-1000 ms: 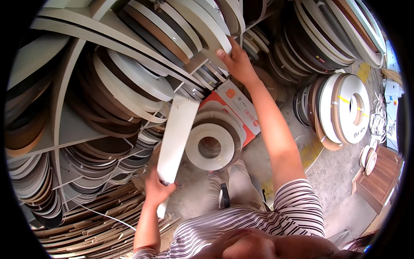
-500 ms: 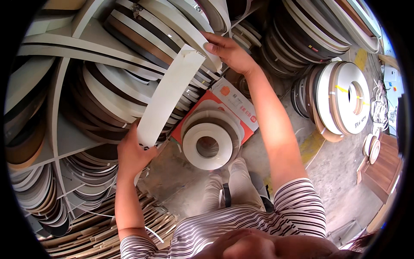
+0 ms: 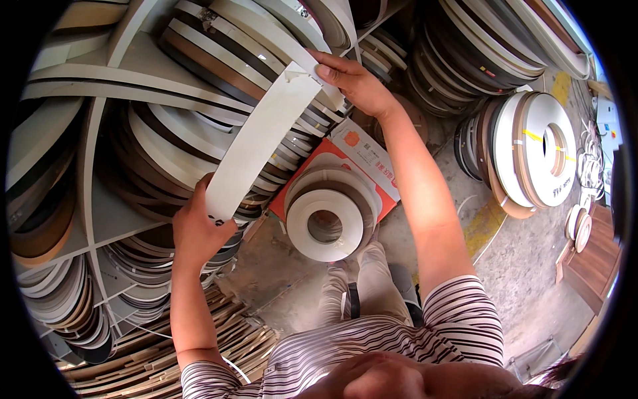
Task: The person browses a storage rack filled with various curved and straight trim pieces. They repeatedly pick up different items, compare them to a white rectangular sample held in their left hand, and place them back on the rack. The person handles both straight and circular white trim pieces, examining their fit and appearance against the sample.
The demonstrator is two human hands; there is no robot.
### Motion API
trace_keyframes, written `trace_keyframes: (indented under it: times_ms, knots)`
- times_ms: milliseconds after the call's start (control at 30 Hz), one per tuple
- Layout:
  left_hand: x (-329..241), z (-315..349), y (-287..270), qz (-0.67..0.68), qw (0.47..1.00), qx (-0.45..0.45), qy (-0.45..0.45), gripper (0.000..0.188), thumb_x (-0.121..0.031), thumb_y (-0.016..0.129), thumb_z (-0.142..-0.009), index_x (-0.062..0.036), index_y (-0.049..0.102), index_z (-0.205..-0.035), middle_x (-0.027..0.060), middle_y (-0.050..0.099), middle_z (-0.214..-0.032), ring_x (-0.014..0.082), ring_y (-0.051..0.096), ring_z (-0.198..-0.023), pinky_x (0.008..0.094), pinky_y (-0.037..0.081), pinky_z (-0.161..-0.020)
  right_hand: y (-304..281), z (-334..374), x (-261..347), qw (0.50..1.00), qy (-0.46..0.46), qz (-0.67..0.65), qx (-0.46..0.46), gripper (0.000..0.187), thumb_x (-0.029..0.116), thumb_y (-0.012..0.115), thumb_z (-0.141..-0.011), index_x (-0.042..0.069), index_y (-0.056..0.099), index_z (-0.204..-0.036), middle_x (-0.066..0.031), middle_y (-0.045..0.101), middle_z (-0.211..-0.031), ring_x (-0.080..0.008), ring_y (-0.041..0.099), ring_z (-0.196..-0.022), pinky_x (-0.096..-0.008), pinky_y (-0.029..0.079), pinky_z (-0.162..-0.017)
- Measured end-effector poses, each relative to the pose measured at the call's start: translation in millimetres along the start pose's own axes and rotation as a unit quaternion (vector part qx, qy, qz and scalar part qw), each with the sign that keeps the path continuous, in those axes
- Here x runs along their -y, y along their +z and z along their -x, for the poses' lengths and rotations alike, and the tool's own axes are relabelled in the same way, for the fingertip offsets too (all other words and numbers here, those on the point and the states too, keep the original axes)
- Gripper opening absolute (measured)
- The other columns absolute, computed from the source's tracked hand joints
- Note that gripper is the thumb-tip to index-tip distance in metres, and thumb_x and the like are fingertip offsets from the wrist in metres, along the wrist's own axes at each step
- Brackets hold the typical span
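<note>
- White strip (image 3: 259, 149) is long and flat. It is held up on a slant, to the left of the red and white box (image 3: 364, 153).
- The left hand (image 3: 196, 229) has its grip clamped on the strip's near end. This hand is left of the box and closer to the person.
- The right hand (image 3: 365, 90) is at the strip's far end, farther off than the box. Its thumb and fingers are by the edge of a pale roll (image 3: 282, 43). I cannot tell if its grip pinches the strip, the roll or both.
- A white ring (image 3: 299, 229) with a round hole is on the near side of the box, in front of other rings, and hides part of it.
- The gray shelf (image 3: 93, 153), left of the box, holds lots of white, brown and black rolls.
- Thin wooden sticks (image 3: 159, 359) lie in a pile, left of the box and nearer the person.
- More big rolls (image 3: 558, 113) stand on the floor (image 3: 518, 246), to the right of the box.
</note>
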State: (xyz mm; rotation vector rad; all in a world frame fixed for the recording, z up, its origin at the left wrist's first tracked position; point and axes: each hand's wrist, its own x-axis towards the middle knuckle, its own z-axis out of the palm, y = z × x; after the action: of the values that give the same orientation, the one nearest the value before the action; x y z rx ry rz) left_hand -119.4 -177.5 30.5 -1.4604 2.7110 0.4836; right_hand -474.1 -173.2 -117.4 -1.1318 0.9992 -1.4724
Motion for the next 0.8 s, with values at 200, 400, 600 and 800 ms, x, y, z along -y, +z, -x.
trace_keyframes:
  times_ms: [200,400,600,800]
  knots:
    - [1,1,2,-0.019,1.000,-0.012,0.013,0.076,-0.014,0.072,-0.064,-0.0100,0.051,-0.137,0.0181,0.069,-0.117,0.0395,0.067,-0.103,0.0453,0.055,-0.085,6,7,10,0.998,0.009,0.050,-0.041,0.056,0.040,0.054,-0.106,0.006,0.048,-0.150,-0.0086,0.059,-0.140,-0.0172,0.050,-0.130,-0.0301,0.034,-0.112]
    - [14,18,8,0.004,0.999,0.009,-0.047,0.078,-0.014,0.073,-0.065,-0.0069,0.051,-0.139,0.0216,0.067,-0.119,0.0413,0.064,-0.109,0.0437,0.052,-0.090,29,11,-5,0.988,-0.013,0.060,-0.144,0.054,0.045,0.050,-0.106,0.012,0.052,-0.148,-0.0106,0.057,-0.144,-0.0195,0.049,-0.134,-0.0333,0.034,-0.114]
    - [35,61,39,0.057,0.993,0.041,-0.094,0.081,-0.021,0.074,-0.064,-0.0103,0.050,-0.140,0.0227,0.069,-0.112,0.0419,0.068,-0.100,0.0473,0.055,-0.085,33,-67,-8,0.915,-0.160,0.249,-0.276,0.044,0.038,0.058,-0.102,0.003,0.063,-0.127,-0.0218,0.064,-0.122,-0.0431,0.061,-0.110,-0.0438,0.046,-0.097]
    - [39,115,59,0.084,0.979,0.090,-0.162,0.082,-0.025,0.074,-0.064,-0.0118,0.049,-0.141,0.0223,0.071,-0.104,0.0416,0.069,-0.094,0.0468,0.056,-0.082,34,-83,-16,0.766,-0.302,0.397,-0.406,0.036,0.033,0.066,-0.098,0.003,0.063,-0.117,-0.0150,0.062,-0.105,-0.0354,0.058,-0.096,-0.0458,0.046,-0.087]
